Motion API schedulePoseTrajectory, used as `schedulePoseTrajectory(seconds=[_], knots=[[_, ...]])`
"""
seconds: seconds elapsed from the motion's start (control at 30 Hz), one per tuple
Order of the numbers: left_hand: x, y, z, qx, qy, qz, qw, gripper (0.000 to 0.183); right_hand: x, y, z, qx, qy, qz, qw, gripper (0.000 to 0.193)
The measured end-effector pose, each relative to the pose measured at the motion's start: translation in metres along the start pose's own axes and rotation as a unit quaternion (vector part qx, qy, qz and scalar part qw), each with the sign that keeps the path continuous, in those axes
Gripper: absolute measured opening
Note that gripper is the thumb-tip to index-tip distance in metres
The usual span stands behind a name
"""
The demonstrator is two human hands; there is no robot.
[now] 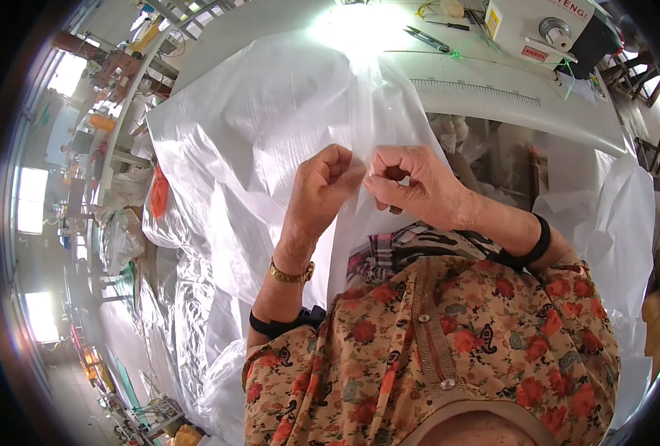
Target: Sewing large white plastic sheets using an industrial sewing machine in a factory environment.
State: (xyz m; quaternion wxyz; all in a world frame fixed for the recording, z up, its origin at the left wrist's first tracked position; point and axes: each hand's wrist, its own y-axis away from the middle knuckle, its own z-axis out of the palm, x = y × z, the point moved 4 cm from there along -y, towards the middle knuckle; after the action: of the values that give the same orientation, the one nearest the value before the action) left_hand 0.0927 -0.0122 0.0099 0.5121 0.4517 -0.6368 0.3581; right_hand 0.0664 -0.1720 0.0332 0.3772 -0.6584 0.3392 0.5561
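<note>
Worktop (pixel 508 111): pale, smooth, near edge curved. Ruler scale (pixel 475 89) printed along the near edge, right of centre. White sheet (pixel 270 104) spread over the left part, creased, hanging over the near edge. Toward the far edge, right of the sheet: snips (pixel 426 39), a dark-handled tool (pixel 449 26) just beyond. Far right corner: white sewing machine (pixel 534 30). Green thread (pixel 456 54) by the snips.

Tan blouse (pixel 367 372), red floral print (pixel 534 389), buttoned placket (pixel 429 334); gold-coloured left wristwatch (pixel 291 275); black armbands (pixel 542 241)
</note>
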Motion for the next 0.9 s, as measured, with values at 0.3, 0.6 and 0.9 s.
schedulePoseTrajectory(seconds=[0.3,0.6,0.9], knots=[[-0.003,0.008,0.008,0.053,0.197,-0.072,0.976,0.013,0.005,-0.01,0.019,-0.074,0.289,-0.123,0.947,0.012],[0.004,0.004,-0.012,0.089,0.144,-0.077,0.983,0.016,0.05,-0.026,-0.027,0.262,0.002,-0.044,0.964,0.035],[0.02,-0.005,-0.041,0.086,0.132,-0.016,0.987,0.013,0.095,-0.087,0.028,0.051,-0.099,0.005,0.994,0.028]])
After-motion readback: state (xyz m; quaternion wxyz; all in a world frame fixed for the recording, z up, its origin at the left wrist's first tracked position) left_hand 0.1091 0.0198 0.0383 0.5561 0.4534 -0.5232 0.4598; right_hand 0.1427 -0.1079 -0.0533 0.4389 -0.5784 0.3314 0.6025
